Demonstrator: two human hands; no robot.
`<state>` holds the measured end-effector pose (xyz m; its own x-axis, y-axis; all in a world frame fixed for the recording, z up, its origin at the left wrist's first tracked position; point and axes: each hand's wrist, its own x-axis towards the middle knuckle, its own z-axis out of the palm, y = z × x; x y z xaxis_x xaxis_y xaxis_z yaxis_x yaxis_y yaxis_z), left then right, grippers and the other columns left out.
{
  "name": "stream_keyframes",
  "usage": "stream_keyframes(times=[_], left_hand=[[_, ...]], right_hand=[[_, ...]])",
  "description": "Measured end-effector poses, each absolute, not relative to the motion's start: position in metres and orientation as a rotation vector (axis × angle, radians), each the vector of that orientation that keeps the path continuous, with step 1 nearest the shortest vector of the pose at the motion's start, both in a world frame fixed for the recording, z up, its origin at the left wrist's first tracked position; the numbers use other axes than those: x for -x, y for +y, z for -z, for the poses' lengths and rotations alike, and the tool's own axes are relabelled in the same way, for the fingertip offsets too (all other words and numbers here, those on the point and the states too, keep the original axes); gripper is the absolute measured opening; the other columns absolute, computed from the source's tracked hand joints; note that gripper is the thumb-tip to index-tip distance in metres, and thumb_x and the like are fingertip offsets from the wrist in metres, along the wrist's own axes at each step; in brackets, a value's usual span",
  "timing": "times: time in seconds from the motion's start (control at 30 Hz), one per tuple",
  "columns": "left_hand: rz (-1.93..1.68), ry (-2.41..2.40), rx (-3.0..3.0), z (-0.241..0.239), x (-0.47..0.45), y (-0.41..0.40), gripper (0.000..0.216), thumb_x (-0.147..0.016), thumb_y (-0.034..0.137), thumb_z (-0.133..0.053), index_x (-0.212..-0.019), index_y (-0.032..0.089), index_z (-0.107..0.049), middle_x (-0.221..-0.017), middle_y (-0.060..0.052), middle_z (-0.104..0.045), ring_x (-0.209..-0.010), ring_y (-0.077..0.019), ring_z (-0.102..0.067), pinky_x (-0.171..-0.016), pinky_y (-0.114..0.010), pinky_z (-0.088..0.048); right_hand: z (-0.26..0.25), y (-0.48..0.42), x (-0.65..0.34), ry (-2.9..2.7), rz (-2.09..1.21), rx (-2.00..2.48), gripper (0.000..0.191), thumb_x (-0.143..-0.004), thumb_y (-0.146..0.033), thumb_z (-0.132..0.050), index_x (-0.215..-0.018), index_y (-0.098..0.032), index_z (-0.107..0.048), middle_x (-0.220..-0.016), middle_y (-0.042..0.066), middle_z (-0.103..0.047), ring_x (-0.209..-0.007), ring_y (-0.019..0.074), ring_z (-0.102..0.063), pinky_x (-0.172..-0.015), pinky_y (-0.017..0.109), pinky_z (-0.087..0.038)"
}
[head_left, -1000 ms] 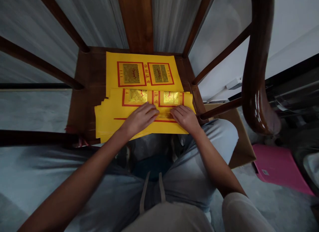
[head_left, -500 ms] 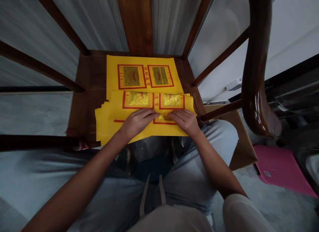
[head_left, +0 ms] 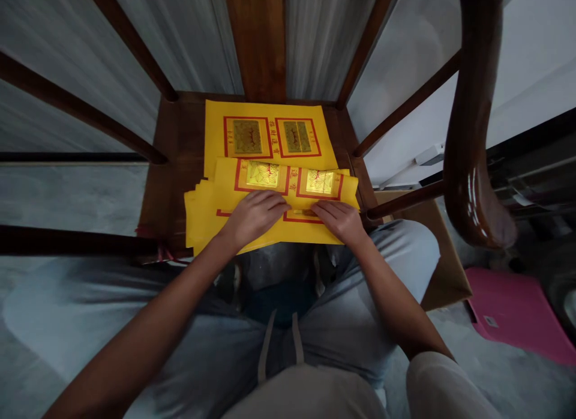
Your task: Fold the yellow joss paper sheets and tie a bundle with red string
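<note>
My left hand (head_left: 257, 217) and my right hand (head_left: 341, 218) are side by side, palms down, on a yellow sheet of joss paper (head_left: 225, 177) with red frames and gold foil squares. The sheet bulges up in a curl just beyond my fingers. Both sets of fingers are pressed together on the curl's near edge; the thumbs are mostly hidden. Beneath it, more joss paper sheets (head_left: 196, 224) fan out unevenly at the left. Farther off, a joss paper sheet (head_left: 216, 137) lies flat, showing two duller foil squares.
The papers lie on a dark wooden chair seat (head_left: 168, 185) with slatted back and a curved armrest (head_left: 472, 137) at the right. My knees flank the seat. A cardboard box (head_left: 443, 269) and a pink plastic object (head_left: 517, 311) are on the floor to the right.
The curl of paper stands slightly higher, its foil catching more light. Both hands keep their grip near the same place on the paper. The whole view has shifted slightly.
</note>
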<state>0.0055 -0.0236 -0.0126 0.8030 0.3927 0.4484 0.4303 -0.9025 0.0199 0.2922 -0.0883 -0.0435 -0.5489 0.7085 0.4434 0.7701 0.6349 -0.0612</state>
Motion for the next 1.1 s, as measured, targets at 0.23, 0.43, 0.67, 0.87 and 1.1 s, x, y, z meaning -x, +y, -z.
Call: stream_keyframes(times=[0.23, 0.43, 0.67, 0.87, 1.1], left_hand=[[0.792, -0.643, 2.872, 0.016, 0.003, -0.025, 0.024, -0.106, 0.016, -0.051, -0.105, 0.018, -0.075, -0.098, -0.007, -0.078, -0.091, -0.0217, -0.073, -0.086, -0.035, -0.058], [0.831, -0.633, 2.909, 0.012, 0.005, -0.021, 0.028, -0.107, 0.016, -0.048, -0.105, 0.018, -0.076, -0.099, -0.006, -0.082, -0.090, -0.0210, -0.076, -0.092, -0.038, -0.057], [0.847, -0.744, 2.963, 0.007, 0.003, -0.019, 0.034, -0.109, 0.020, -0.045, -0.102, 0.022, -0.078, -0.099, -0.004, -0.083, -0.086, -0.0189, -0.076, -0.103, -0.042, -0.052], [0.666, -0.767, 2.997, -0.003, 0.006, -0.017, 0.030, -0.108, 0.027, -0.050, -0.104, 0.023, -0.079, -0.099, -0.006, -0.081, -0.097, -0.0252, -0.073, -0.089, -0.042, -0.052], [0.579, -0.866, 2.980, -0.016, 0.026, -0.017, 0.029, -0.109, 0.027, -0.048, -0.110, 0.021, -0.077, -0.102, -0.008, -0.077, -0.092, -0.0249, -0.069, -0.081, -0.038, -0.053]], right_hand=[[0.041, -0.088, -0.290, -2.387, 0.336, 1.124, 0.026, -0.106, -0.012, -0.053, -0.118, -0.015, -0.076, -0.109, 0.013, -0.082, -0.099, 0.0218, -0.077, -0.085, 0.033, -0.063], [0.035, -0.082, -0.283, -2.373, 0.323, 1.138, 0.017, -0.105, -0.018, -0.059, -0.109, -0.017, -0.076, -0.101, 0.008, -0.081, -0.093, 0.0220, -0.074, -0.081, 0.034, -0.059], [0.034, -0.079, -0.284, -2.259, 0.212, 1.175, 0.020, -0.106, -0.021, -0.058, -0.104, -0.019, -0.078, -0.098, 0.009, -0.082, -0.090, 0.0217, -0.076, -0.079, 0.035, -0.059], [0.026, -0.079, -0.285, -2.182, 0.070, 1.237, 0.026, -0.108, -0.029, -0.057, -0.100, -0.020, -0.079, -0.094, 0.009, -0.082, -0.088, 0.0224, -0.076, -0.079, 0.037, -0.059], [0.012, -0.074, -0.286, -2.175, -0.086, 1.255, 0.027, -0.109, -0.033, -0.055, -0.102, -0.020, -0.078, -0.090, 0.008, -0.080, -0.084, 0.0224, -0.072, -0.081, 0.039, -0.053]])
